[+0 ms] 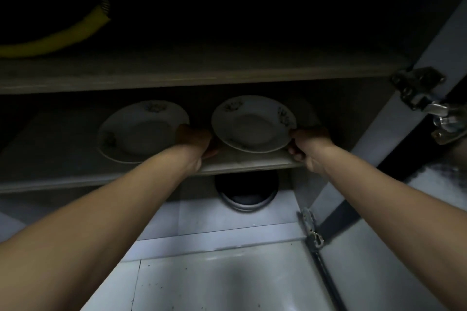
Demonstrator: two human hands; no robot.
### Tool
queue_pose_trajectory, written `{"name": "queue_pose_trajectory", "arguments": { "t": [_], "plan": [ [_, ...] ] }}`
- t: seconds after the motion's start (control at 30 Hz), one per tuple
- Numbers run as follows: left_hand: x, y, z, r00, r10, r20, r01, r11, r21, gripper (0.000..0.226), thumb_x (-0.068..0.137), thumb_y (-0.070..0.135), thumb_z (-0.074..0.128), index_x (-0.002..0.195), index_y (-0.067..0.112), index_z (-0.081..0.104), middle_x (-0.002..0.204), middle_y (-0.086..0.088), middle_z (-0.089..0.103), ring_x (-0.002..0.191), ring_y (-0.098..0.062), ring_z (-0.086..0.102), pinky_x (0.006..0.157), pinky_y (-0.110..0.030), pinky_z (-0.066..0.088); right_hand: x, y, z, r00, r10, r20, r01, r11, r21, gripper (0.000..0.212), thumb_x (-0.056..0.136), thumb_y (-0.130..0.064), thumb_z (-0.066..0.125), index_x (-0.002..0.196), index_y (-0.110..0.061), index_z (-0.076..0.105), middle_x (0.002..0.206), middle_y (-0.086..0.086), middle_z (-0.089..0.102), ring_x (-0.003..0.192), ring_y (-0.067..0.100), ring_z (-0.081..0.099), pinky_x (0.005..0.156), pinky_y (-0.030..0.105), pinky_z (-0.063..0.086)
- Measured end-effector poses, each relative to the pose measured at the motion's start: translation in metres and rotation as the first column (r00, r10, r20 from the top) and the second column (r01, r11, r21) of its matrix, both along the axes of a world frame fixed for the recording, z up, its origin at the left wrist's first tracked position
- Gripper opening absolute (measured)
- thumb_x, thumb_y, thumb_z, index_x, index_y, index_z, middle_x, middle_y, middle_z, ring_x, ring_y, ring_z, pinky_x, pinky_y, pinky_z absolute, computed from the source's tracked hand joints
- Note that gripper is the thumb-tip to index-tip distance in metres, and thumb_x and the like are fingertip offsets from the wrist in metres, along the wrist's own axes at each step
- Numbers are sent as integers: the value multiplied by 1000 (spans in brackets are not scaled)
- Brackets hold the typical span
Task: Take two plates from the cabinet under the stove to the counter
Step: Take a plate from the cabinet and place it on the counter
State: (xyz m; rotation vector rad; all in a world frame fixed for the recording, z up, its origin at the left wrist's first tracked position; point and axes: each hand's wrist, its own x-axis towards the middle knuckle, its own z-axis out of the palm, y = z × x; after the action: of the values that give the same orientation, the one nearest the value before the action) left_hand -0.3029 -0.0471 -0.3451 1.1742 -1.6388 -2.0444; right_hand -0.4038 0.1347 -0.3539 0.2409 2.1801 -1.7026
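Two white plates with small flower prints are inside the dark cabinet, over its lower shelf (pixel 247 160). The left plate (pixel 137 131) is tilted, and my left hand (pixel 195 140) grips its right rim. The right plate (pixel 252 122) is raised off the shelf, with my right hand (pixel 307 145) gripping its right rim from below. Both forearms reach in from the bottom of the view. My fingertips are hidden under the plates.
An upper shelf (pixel 177 76) carries a yellow hose (pixel 58 36) at the left. Below the plates' shelf stands a dark round pot (pixel 246 193). The open cabinet door (pixel 427 63) with metal hinges (pixel 417 86) is at the right. A tiled floor (pixel 227 280) lies beneath.
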Motion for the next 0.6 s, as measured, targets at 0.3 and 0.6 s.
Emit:
{"name": "queue_pose_trajectory", "arguments": {
  "t": [0.3,0.6],
  "plan": [
    [-16,-7,-8,999,26,-39,-21,989,147,18,89,-6,49,77,6,55,76,-14,62,64,-24,61,50,-34,51,-8,0,-4,999,-40,32,41,998,-57,28,92,-5,47,64,-9,48,55,11,48,22,6,34,30,10,17],
    [-15,-8,-1,998,-24,-64,33,987,157,12,83,-10,55,83,1,58,76,-14,64,65,-21,62,45,-28,56,-13,-2,-3,998,-48,29,48,999,-14,27,91,-6,49,64,-10,50,53,10,49,23,6,36,30,12,20]
  ]
}}
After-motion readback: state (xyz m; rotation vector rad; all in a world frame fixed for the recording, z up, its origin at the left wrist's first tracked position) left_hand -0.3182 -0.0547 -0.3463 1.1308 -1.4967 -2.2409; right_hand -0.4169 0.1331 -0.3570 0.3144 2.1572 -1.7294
